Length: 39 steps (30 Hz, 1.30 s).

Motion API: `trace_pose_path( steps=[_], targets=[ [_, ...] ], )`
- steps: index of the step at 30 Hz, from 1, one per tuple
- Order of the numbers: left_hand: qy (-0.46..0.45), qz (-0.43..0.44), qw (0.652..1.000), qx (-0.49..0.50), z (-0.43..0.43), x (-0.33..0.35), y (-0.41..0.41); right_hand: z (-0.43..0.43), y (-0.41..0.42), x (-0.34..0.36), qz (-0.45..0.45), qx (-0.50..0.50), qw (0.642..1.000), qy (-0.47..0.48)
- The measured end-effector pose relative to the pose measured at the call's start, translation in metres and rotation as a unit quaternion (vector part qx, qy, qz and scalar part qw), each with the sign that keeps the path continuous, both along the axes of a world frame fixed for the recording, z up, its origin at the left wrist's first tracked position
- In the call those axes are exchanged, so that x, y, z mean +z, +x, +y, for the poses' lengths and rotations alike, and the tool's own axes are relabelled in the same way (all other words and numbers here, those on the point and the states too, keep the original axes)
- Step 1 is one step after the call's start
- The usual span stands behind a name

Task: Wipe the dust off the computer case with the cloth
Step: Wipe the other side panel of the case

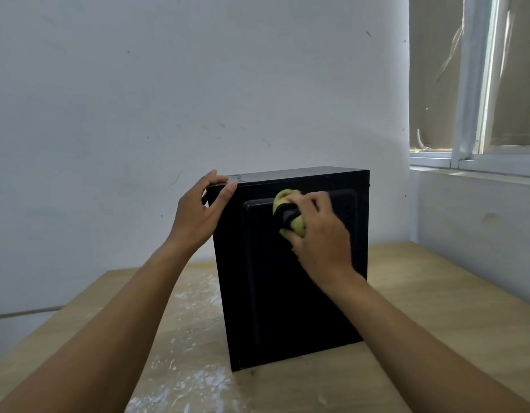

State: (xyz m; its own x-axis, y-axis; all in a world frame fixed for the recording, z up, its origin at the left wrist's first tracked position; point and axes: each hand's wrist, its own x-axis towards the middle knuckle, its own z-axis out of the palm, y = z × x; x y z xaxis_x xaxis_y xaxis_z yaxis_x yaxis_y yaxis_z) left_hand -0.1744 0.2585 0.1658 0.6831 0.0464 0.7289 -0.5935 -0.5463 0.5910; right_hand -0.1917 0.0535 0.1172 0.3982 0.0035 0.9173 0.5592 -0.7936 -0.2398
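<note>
A black computer case (287, 293) stands upright on a wooden table (421, 308), its side panel facing me. My left hand (198, 216) grips the case's upper left corner, thumb on the side panel and fingers over the top edge. My right hand (320, 234) holds a bunched yellow-green cloth (287, 201) with a dark patch and presses it against the upper part of the side panel. Most of the cloth is hidden under my fingers.
White dust or powder (195, 338) streaks the tabletop to the left of and in front of the case. A white wall (168, 99) rises right behind the table. A window with a white frame (472, 84) sits at the upper right.
</note>
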Motion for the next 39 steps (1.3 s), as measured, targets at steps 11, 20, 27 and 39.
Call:
trace_pose_path(
  steps=[11,20,27,39],
  targets=[
    [-0.022,-0.028,0.999,-0.022,0.002,-0.006,0.008,-0.077,0.007,-0.095,0.106,-0.052,0.991,0.068],
    [-0.004,-0.041,0.999,-0.014,0.001,-0.004,0.012,-0.083,0.003,-0.162,0.249,-0.061,0.964,0.069],
    [-0.018,-0.044,0.999,-0.017,0.001,-0.005,0.012,-0.084,0.007,-0.087,0.174,-0.049,0.975,0.13],
    [-0.02,-0.044,0.999,-0.02,0.001,-0.006,0.013,0.02,-0.005,-0.05,0.106,0.062,0.992,-0.004]
  ],
)
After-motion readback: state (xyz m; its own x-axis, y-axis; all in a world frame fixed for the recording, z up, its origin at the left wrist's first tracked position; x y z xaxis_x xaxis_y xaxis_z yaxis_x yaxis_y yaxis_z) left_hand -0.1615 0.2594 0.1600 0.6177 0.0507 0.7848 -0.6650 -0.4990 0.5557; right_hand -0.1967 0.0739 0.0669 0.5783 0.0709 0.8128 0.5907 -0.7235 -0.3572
